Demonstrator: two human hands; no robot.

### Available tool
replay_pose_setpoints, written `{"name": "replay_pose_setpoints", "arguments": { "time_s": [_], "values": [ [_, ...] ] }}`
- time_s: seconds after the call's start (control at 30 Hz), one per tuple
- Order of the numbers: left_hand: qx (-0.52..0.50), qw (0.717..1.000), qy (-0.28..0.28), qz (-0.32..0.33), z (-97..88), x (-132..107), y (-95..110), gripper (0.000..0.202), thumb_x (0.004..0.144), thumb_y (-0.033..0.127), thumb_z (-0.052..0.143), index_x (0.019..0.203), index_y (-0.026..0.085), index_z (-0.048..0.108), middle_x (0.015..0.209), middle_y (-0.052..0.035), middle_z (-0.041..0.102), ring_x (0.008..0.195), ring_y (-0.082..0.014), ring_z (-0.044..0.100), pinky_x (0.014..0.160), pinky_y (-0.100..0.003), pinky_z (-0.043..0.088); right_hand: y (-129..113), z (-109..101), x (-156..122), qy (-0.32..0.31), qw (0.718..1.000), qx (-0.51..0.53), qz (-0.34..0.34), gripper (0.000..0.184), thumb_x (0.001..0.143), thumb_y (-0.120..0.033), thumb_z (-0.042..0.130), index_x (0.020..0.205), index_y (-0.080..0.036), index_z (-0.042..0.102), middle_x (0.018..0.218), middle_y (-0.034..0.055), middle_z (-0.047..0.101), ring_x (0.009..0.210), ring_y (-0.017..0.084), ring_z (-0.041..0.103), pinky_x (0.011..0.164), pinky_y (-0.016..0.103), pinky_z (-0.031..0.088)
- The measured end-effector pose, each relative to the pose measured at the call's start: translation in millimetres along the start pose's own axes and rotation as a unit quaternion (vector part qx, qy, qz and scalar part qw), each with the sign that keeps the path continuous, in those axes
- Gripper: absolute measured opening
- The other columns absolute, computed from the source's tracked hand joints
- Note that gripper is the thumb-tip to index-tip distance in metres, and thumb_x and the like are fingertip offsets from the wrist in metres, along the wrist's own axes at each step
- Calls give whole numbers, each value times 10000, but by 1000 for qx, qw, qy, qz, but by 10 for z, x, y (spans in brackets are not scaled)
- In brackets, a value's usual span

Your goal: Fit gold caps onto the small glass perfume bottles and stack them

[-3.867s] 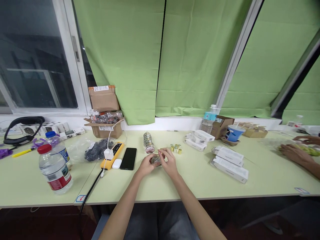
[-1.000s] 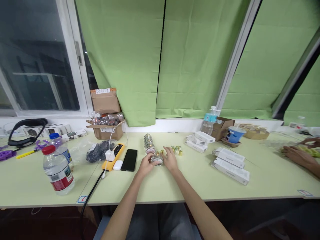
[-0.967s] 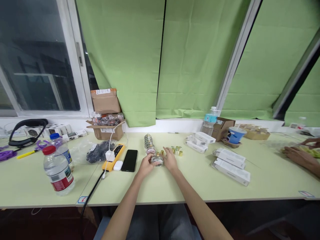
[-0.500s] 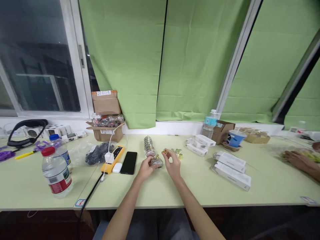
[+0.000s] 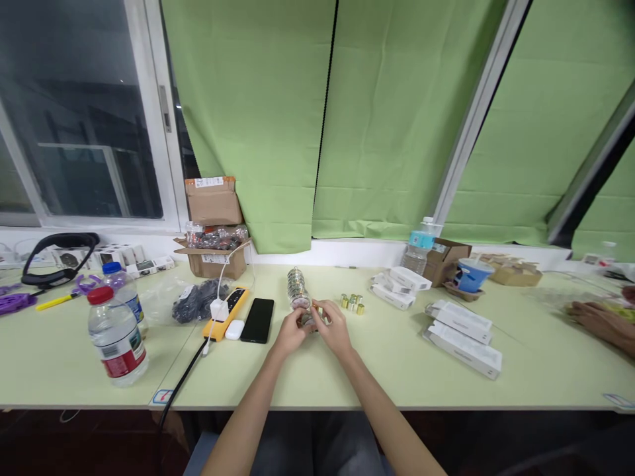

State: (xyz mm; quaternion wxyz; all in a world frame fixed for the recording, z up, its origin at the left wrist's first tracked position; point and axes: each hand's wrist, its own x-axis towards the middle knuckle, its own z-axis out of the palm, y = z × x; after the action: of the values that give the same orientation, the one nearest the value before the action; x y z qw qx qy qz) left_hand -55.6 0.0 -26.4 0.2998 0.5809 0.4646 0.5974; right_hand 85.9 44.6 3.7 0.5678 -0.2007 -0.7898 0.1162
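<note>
Two hands: L hand (image 5: pixel 292 332) grips a small clear bottle (image 5: pixel 306 320); R hand (image 5: pixel 334 326) pinches a small gold pc. (image 5: pixel 314 306) at bottle's top, mostly hidden by fingers.
Bottle posn.: btwn hands, over surface (image 5: pixel 387 370); base contact can't be told.
Bottle row (image 5: pixel 296 289): similar pcs. lined up, just beyond hands.
Gold caps (image 5: pixel 352 303): loose cluster on surface, nr. R hand, not touching.
Phone (image 5: pixel 256 320): black, flat, L of L hand, w/ yellow power strip (image 5: pixel 237 304) alongside.
</note>
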Motion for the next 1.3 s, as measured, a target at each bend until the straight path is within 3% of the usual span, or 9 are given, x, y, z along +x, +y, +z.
{"name": "replay_pose_setpoints", "arguments": {
  "time_s": [0.13, 0.33, 0.63, 0.83, 1.03, 1.2, 1.3],
  "values": [
    [-1, 1000, -1, -1, -4, -1, -11, 329, 722, 350, 764, 964, 155, 656, 878, -42, 672, 795, -180, 608, 721, -283, 463, -10, -25, 5, -15, 1000, -6, -6, 222, 940, -262, 524, 1102, -224, 670, 914, 67, 671, 803, 201, 591, 669, 329, 489],
    [2, 1000, -11, 1, -6, -5, -25, 334, 757, 335, 725, 1026, 153, 648, 925, -57, 674, 824, -184, 613, 721, -281, 474, -18, -79, -9, -46, 999, -20, -9, 267, 928, -209, 475, 1124, -221, 657, 980, 73, 667, 902, 219, 600, 819, 372, 497],
    [28, 999, 21, 2, -20, 8, -66, 408, 789, 250, 666, 1188, 172, 626, 1094, -89, 691, 952, -213, 646, 802, -315, 502, -9, -90, -65, -124, 990, -61, 29, 500, 901, -291, 536, 1397, -273, 473, 1266, 69, 600, 1168, 250, 543, 992, 405, 462],
    [8, 1000, 18, 14, -23, 5, -66, 502, 764, 145, 656, 1258, 209, 592, 1228, -95, 655, 1028, -212, 645, 848, -322, 519, 110, -80, -89, -167, 978, -79, 96, 558, 921, -378, 547, 1455, -331, 391, 1327, 39, 590, 1144, 243, 579, 926, 369, 496],
    [60, 996, 60, -4, -5, 11, -99, 481, 715, 56, 643, 1176, 192, 639, 1107, -105, 679, 984, -212, 644, 801, -307, 524, 259, -62, -98, -123, 963, -199, 134, 561, 950, -320, 490, 1493, -320, 348, 1226, 78, 620, 1099, 270, 595, 892, 371, 485],
    [93, 989, 118, -5, -17, 22, -79, 353, 764, 78, 580, 1095, 182, 642, 1042, -95, 652, 819, -155, 619, 731, -279, 511, 413, -48, -114, -100, 934, -278, 201, 680, 947, -181, 402, 1570, -282, 148, 1196, 138, 569, 1016, 282, 620, 811, 354, 492],
    [141, 973, 183, 0, -49, 22, -52, 335, 768, 94, 573, 1083, 200, 611, 1084, -83, 615, 863, -161, 597, 743, -281, 500, 493, 15, -81, -110, 919, -309, 218, 716, 953, -150, 355, 1580, -275, 35, 1175, 157, 560, 959, 285, 633, 768, 348, 495]
  ]
}}
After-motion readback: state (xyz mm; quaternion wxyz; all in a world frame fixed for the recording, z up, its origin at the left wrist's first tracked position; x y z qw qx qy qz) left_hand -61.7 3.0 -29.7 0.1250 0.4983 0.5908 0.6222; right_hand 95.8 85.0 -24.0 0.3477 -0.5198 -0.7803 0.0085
